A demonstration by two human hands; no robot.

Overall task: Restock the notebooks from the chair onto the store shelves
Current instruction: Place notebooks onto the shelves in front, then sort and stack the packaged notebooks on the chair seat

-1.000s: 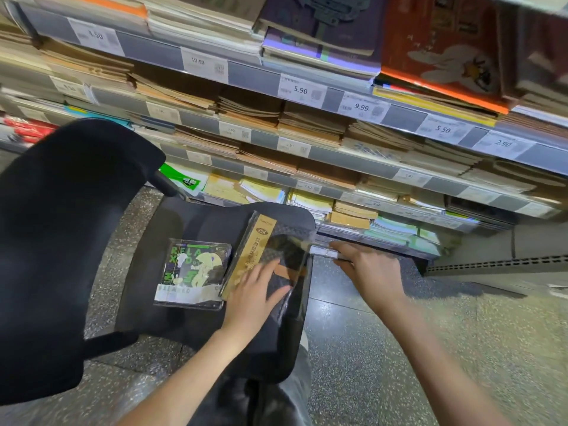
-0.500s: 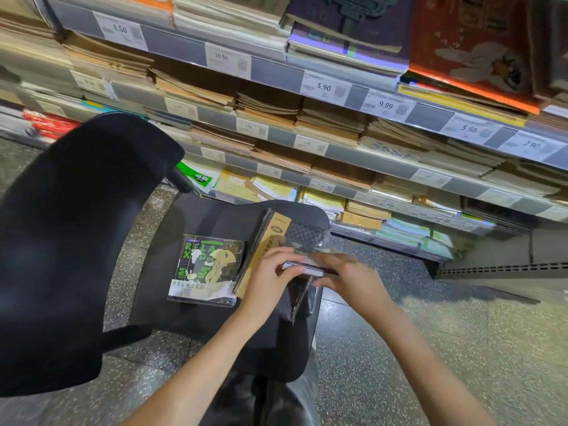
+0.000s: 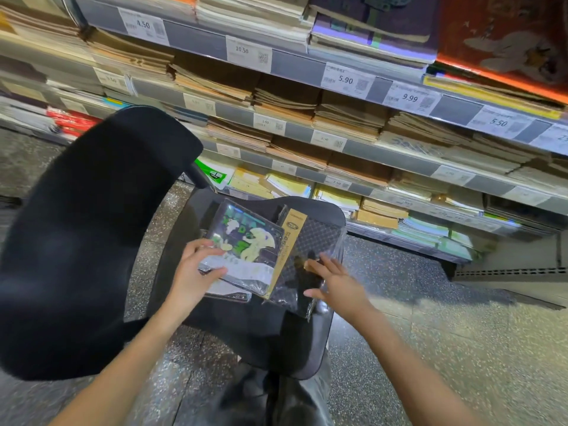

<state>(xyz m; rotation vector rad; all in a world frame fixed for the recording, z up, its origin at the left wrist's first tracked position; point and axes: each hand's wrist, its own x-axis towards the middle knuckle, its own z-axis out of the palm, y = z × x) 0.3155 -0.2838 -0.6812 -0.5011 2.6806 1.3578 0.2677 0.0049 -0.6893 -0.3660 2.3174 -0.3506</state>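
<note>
A padded black chair (image 3: 92,241) stands before shelves (image 3: 307,72) of stacked kraft notebooks. On its seat, the left hand (image 3: 190,278) grips a glossy, shrink-wrapped green notebook (image 3: 246,253), lifted at a tilt. Beside it, the right hand (image 3: 338,284) rests with spread, straight fingers on a black quilted notebook (image 3: 319,241) in crinkled plastic.

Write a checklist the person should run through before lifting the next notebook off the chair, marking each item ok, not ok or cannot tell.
1. Left hand grips the green cartoon notebook: ok.
2. Right hand grips the black quilted notebook: not ok, fingers only rest on it.
3. Both notebooks supported by the chair seat: ok.
4. Wrapping undamaged: cannot tell.
5. Matching shelf slot free: cannot tell.
</note>
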